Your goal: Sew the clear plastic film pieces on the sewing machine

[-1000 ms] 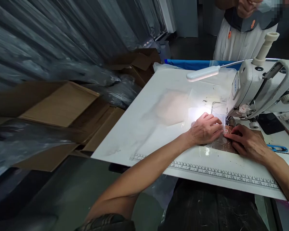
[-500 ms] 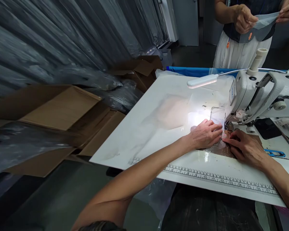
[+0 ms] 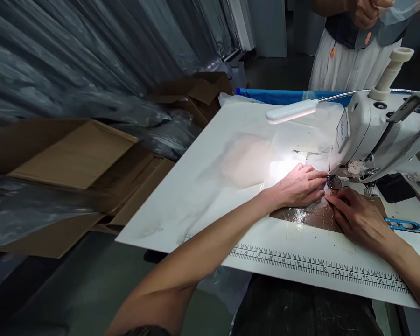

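Observation:
My left hand (image 3: 298, 186) lies palm down on a clear plastic sheet (image 3: 311, 212), its fingers stretched toward the presser foot (image 3: 332, 183) of a white sewing machine (image 3: 374, 130). My right hand (image 3: 357, 216) rests flat on the same sheet just right of the needle, fingertips pointing at the foot. The sheet covers a brown patch on the white table (image 3: 210, 186). Under the fingertips the sheet's edge runs beneath the foot. A small lamp (image 3: 291, 111) lights the spot.
A printed ruler (image 3: 318, 268) runs along the table's near edge. Blue snips (image 3: 404, 226) lie at the right. Open cardboard boxes (image 3: 73, 158) and dark plastic wrap stand to the left. Another person (image 3: 357, 42) stands behind the machine, holding clear film.
Both hands have slid slightly forward toward the presser foot, and more of the brown patch shows near me. The person behind has raised the film.

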The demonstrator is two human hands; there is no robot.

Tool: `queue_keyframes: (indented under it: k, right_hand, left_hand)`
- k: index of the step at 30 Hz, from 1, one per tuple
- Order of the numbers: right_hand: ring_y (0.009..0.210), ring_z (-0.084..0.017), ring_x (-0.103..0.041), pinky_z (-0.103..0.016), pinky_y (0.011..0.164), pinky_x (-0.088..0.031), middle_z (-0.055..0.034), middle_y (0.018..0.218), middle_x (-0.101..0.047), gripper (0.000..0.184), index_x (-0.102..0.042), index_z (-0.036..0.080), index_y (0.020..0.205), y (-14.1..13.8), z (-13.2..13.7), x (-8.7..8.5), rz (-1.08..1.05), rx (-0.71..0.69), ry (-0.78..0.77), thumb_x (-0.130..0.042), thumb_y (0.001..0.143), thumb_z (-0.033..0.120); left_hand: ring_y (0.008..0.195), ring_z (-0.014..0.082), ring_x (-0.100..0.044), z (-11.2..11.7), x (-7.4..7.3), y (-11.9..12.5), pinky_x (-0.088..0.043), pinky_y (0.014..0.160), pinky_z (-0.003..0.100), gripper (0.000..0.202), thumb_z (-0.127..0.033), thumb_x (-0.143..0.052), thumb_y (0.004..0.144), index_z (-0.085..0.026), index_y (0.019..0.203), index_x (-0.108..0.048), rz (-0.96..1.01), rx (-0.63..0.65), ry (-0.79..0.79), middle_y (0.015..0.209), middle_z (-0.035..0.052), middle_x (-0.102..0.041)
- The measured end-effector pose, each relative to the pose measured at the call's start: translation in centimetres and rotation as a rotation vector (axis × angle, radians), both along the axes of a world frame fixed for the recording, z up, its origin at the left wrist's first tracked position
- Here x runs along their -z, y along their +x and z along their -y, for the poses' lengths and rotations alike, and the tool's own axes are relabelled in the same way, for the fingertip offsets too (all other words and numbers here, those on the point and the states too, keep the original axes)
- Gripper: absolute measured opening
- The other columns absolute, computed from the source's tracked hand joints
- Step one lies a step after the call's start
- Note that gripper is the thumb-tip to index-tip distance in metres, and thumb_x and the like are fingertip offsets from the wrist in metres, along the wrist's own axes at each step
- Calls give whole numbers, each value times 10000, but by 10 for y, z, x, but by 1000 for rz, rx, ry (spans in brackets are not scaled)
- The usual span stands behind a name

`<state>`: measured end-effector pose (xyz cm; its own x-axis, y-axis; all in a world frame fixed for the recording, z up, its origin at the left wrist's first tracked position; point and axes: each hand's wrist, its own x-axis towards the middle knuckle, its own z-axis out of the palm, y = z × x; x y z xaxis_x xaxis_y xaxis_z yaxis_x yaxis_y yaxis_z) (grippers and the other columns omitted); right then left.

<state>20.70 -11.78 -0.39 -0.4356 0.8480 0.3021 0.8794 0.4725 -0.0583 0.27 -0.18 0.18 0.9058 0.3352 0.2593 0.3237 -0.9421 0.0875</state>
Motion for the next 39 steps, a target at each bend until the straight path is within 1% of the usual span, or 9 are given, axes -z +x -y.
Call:
queue_keyframes:
  k: [6,12,14,21,24,28,32,36,39]
  right_hand:
    - [713,-202,-558,-306,552,-482,-127,961,-595,334,-637,174,1166,-1,1,-1,4,-10,17,-393,942,219]
    - [738,-207,-573,-300,559,-490,-129,967,-592,315,-650,169,1132,-3,3,-5,12,-32,2,-426,910,168]
    - [752,-214,-576,-299,550,-487,-130,967,-590,306,-654,168,1116,-4,3,-5,5,-35,7,-431,907,166]
    - [788,-223,-568,-310,574,-489,-127,973,-585,318,-647,171,1132,-5,4,-3,-12,-17,10,-432,898,158]
    - [784,-217,-565,-316,593,-497,-120,973,-581,298,-653,179,1083,-5,4,-4,-7,-22,14,-428,892,141]
    - [781,-220,-575,-324,598,-514,-116,951,-580,276,-648,152,1077,-5,3,-6,-28,-56,21,-443,892,131]
    - [796,-222,-588,-324,606,-524,-119,949,-580,270,-650,145,1066,-5,3,-6,-63,-60,9,-430,910,134]
    - [760,-213,-588,-302,547,-504,-124,949,-582,280,-656,147,1061,-4,3,-5,-56,-55,22,-419,912,143]
    - [698,-186,-573,-281,509,-486,-119,947,-590,299,-654,153,1100,-4,3,-4,-42,-47,28,-422,912,156]
  left_hand:
    - [983,245,-585,1,-4,1,-421,783,392,380,-348,-395,1019,-120,1216,-629,-23,-6,61,1246,122,-653]
    - [904,236,-592,8,-11,1,-385,755,400,354,-337,-382,1022,-134,1100,-662,-43,16,141,1212,114,-667]
    - [909,237,-592,9,-11,0,-383,756,399,354,-334,-378,1023,-133,1099,-660,-43,11,145,1220,116,-664]
    - [958,247,-594,6,-6,-1,-400,782,400,414,-361,-336,1037,-109,1184,-629,-36,1,118,1258,125,-652]
    - [979,249,-601,5,-7,-2,-404,786,401,422,-365,-325,1040,-106,1211,-612,-36,18,97,1264,127,-649]
    - [988,242,-607,5,-7,-3,-408,809,407,437,-360,-298,1040,-117,1195,-626,-26,27,56,1253,123,-657]
    - [1009,246,-603,5,-5,-2,-417,825,420,429,-368,-322,1024,-141,1212,-634,-24,10,18,1273,123,-652]
    - [1012,251,-606,4,-4,-2,-418,845,430,439,-384,-325,1024,-145,1193,-653,-7,7,17,1276,108,-657]
    - [998,251,-613,4,-2,-1,-416,871,433,433,-384,-338,1023,-142,1174,-664,9,6,39,1268,97,-664]
